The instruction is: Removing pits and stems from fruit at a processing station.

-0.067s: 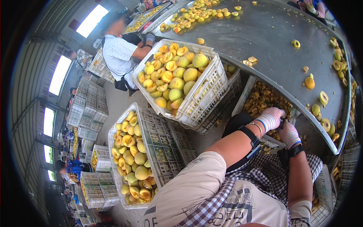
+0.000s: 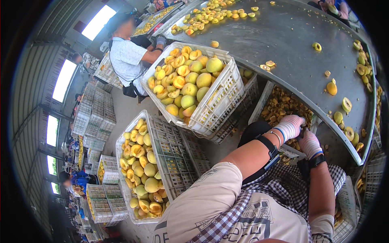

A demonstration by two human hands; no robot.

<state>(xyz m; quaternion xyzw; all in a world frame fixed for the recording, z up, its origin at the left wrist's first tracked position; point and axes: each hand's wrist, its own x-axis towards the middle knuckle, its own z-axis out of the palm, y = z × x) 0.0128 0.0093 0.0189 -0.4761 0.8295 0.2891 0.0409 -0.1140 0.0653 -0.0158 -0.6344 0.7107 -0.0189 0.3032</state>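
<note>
Both my hands wear white gloves with coloured stripes and meet below the table's edge. My left hand [image 2: 290, 126] reaches across from the left with its fingers curled together. Close beside it, my right hand [image 2: 310, 144] is also closed, its fingertips meeting the left hand's. Whatever lies between the fingers is hidden. Underneath them stands a crate [image 2: 259, 106] of brown peach pits and scraps [image 2: 283, 101], partly tucked under the metal table [image 2: 279, 40].
Left of my arms stand a white crate [image 2: 221, 109] heaped with yellow peaches [image 2: 186, 81] and a lower crate [image 2: 133, 218] of peaches. Halved peaches [image 2: 346, 105] lie along the table's right rim. A person [image 2: 127, 56] works at the upper left, near stacked crates [image 2: 95, 109].
</note>
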